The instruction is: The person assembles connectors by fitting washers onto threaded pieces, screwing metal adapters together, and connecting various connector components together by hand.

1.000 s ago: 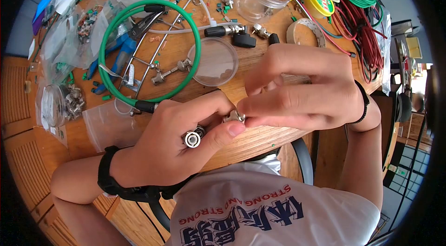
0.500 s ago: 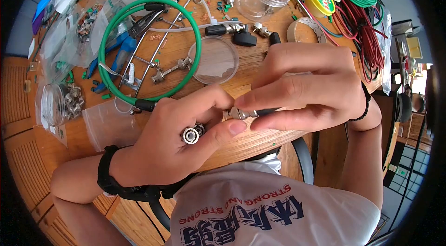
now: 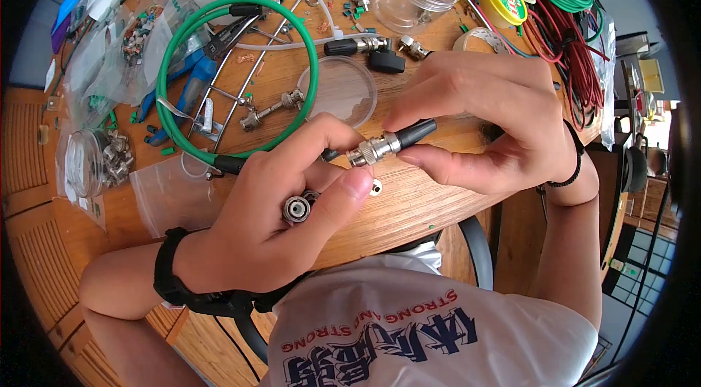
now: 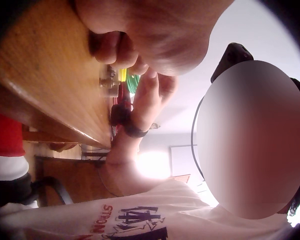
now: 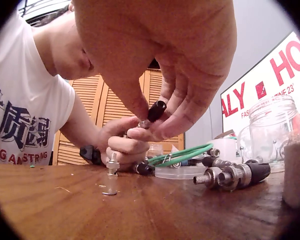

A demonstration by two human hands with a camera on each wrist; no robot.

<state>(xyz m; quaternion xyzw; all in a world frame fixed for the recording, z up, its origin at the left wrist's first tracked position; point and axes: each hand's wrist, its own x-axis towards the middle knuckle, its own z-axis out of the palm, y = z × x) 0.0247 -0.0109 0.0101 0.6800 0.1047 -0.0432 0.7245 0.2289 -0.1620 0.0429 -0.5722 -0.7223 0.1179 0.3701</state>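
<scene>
Silver connector (image 3: 376, 149) with black boot (image 3: 416, 133) was up off the table (image 3: 416, 204), between both hands, boot end tilted up and toward the right hand (image 3: 496, 124). Left hand (image 3: 281, 204) pinched its metal end between thumb and index; its other fingers were curled around a second connector (image 3: 297, 209), round socket facing out of the palm. Right hand pinched the boot end, thumb below and index above, remaining fingers bent. Left wrist view was no help: the hand covered the part. Right wrist view showed the hollow end of the boot at the right fingertips.

Small pale round piece (image 3: 375, 187) showed just beside the left thumb tip; couldn't tell if it was on the table or held.

Beyond the hands: green cable loop (image 3: 314, 69), with a metal adapter (image 3: 272, 109) lying inside its outline, plus a clear round lid (image 3: 343, 91) beside it. Black-booted plug (image 3: 354, 45) lay past the lid, clear jar (image 3: 409, 7) farther back. Blue-handled tool (image 3: 196, 87) sat partly under the loop. Tape roll (image 3: 478, 38) was behind the right hand, red cables (image 3: 573, 58) off to its right, yellow tub (image 3: 504, 1) near them.
</scene>
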